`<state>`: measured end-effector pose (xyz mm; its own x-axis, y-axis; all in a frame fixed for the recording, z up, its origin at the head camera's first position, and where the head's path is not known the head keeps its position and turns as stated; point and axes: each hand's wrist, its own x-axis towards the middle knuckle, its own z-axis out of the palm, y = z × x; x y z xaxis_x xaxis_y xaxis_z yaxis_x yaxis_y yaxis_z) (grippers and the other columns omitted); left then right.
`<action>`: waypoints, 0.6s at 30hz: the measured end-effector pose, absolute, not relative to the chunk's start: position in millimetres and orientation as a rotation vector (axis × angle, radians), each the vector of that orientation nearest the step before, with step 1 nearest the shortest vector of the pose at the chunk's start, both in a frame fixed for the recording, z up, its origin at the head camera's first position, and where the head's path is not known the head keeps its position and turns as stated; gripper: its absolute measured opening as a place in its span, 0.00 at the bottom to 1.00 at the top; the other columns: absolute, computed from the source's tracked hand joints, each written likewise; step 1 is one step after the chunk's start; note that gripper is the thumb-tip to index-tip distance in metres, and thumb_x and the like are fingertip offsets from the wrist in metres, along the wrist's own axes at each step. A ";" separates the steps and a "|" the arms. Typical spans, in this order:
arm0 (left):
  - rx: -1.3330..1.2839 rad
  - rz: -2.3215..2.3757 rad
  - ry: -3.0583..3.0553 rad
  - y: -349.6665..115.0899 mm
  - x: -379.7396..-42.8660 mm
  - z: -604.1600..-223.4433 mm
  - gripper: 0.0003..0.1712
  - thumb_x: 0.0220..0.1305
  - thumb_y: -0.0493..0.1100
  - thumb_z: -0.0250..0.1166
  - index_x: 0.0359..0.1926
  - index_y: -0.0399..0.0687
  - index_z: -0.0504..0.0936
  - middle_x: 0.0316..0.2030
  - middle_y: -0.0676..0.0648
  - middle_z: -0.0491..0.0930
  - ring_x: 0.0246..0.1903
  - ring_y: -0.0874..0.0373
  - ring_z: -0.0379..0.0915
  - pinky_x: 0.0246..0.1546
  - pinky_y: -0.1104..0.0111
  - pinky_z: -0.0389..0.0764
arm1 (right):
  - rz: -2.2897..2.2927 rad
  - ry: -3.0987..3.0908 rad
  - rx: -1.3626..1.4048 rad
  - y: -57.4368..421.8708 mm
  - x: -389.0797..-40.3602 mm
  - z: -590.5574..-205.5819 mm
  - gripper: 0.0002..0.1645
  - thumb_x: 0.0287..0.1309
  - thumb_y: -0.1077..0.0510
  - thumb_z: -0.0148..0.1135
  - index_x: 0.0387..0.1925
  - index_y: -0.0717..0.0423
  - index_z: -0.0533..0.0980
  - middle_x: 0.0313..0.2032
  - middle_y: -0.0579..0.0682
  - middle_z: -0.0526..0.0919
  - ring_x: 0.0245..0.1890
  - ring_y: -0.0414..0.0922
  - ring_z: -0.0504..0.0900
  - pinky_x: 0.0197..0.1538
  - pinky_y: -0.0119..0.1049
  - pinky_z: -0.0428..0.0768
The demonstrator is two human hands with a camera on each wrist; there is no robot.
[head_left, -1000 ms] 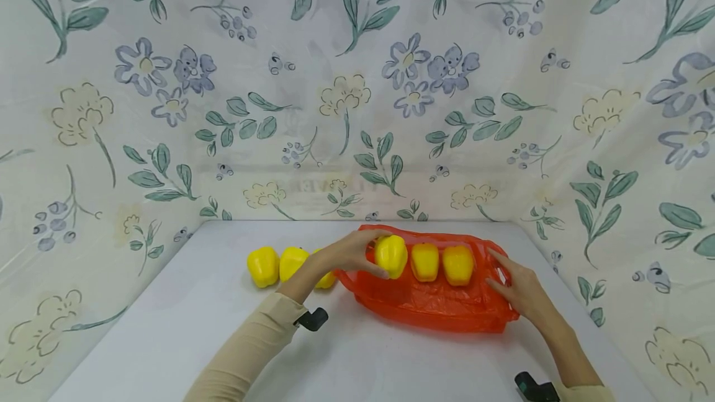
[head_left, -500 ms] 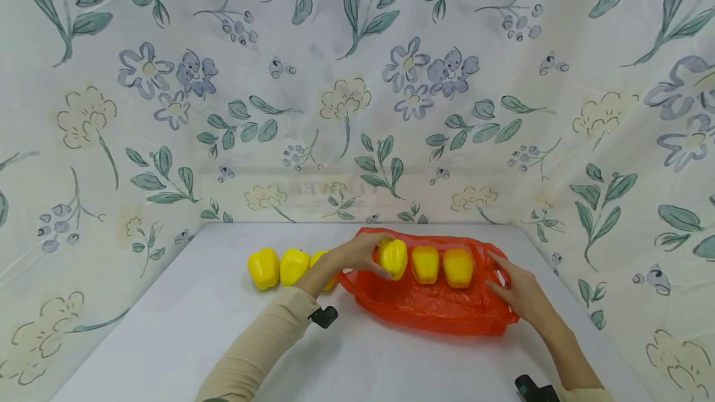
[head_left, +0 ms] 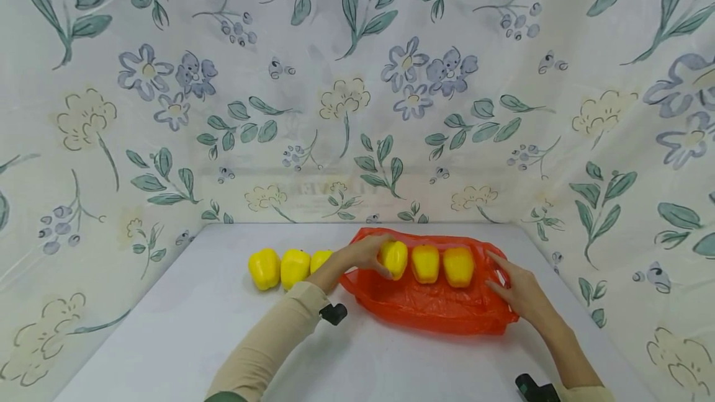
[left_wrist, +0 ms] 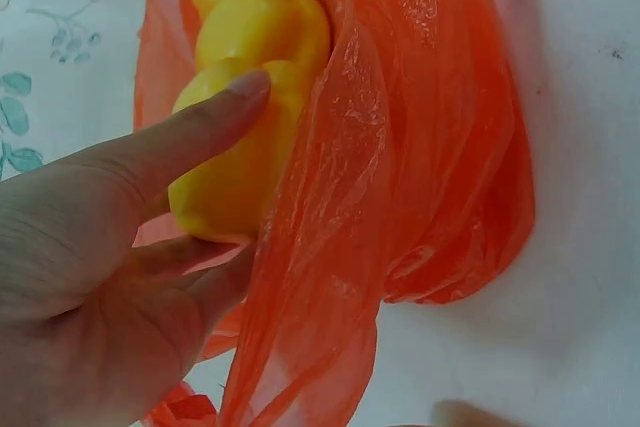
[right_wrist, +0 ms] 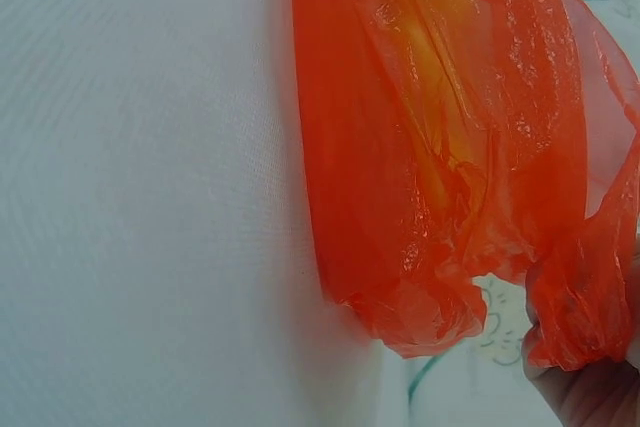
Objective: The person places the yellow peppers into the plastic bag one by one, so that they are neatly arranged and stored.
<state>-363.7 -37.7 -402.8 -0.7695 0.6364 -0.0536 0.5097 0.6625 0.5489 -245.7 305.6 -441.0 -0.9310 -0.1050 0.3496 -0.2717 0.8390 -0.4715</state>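
Left hand [head_left: 365, 253] lower now, upright pepper [head_left: 394, 258] inside bag [head_left: 441, 306]

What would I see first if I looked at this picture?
The bright orange plastic bag on the white table, with three yellow peppers in a row inside. The left hand grips the leftmost pepper in the bag, and the right hand holds the bag's right end. Three more yellow peppers sit left of the bag.

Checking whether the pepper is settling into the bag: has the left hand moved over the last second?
Yes, slightly: the left hand with its pepper shifted down and right, closer to the middle pepper in the bag.
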 end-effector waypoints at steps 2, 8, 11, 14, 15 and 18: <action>0.913 0.767 2.630 -36.3 -364.2 -403.3 0.45 0.51 0.48 0.76 0.68 0.57 0.65 0.61 0.52 0.71 0.61 0.53 0.63 0.60 0.57 0.76 | 0.758 -2.711 0.283 305.2 -245.5 -441.0 0.40 0.56 0.63 0.68 0.69 0.61 0.64 0.58 0.70 0.76 0.56 0.68 0.76 0.48 0.55 0.83; 0.837 0.758 2.636 -31.5 -362.7 -401.3 0.48 0.51 0.46 0.77 0.70 0.59 0.62 0.62 0.53 0.70 0.61 0.54 0.63 0.61 0.57 0.76 | 0.745 -2.723 0.275 305.2 -245.0 -440.8 0.39 0.57 0.62 0.67 0.69 0.61 0.64 0.59 0.70 0.75 0.56 0.68 0.76 0.49 0.55 0.83; 0.796 0.736 2.644 -27.8 -361.4 -399.5 0.48 0.51 0.45 0.76 0.71 0.60 0.61 0.63 0.52 0.69 0.62 0.53 0.62 0.62 0.55 0.75 | 0.740 -2.716 0.284 305.8 -245.6 -441.2 0.39 0.57 0.62 0.67 0.69 0.62 0.64 0.58 0.71 0.76 0.56 0.68 0.76 0.49 0.55 0.83; 0.751 0.703 2.647 -24.0 -361.5 -398.8 0.49 0.52 0.44 0.76 0.72 0.58 0.60 0.65 0.51 0.68 0.63 0.51 0.61 0.63 0.53 0.74 | 0.738 -2.704 0.296 306.5 -246.3 -441.5 0.39 0.57 0.62 0.68 0.69 0.62 0.64 0.57 0.71 0.76 0.55 0.67 0.77 0.48 0.55 0.83; 0.745 0.686 2.648 -22.6 -362.0 -399.0 0.48 0.52 0.44 0.76 0.71 0.58 0.61 0.65 0.50 0.68 0.63 0.51 0.62 0.64 0.53 0.73 | 0.736 -2.700 0.300 306.7 -246.5 -441.5 0.39 0.57 0.62 0.68 0.69 0.62 0.64 0.57 0.71 0.77 0.54 0.67 0.77 0.48 0.55 0.83; 0.735 0.660 2.635 -20.0 -363.5 -400.8 0.47 0.53 0.43 0.75 0.70 0.58 0.60 0.64 0.48 0.68 0.62 0.51 0.62 0.65 0.54 0.72 | 0.732 -2.693 0.308 306.9 -246.6 -441.6 0.39 0.56 0.62 0.68 0.68 0.62 0.64 0.56 0.71 0.77 0.54 0.67 0.77 0.48 0.55 0.83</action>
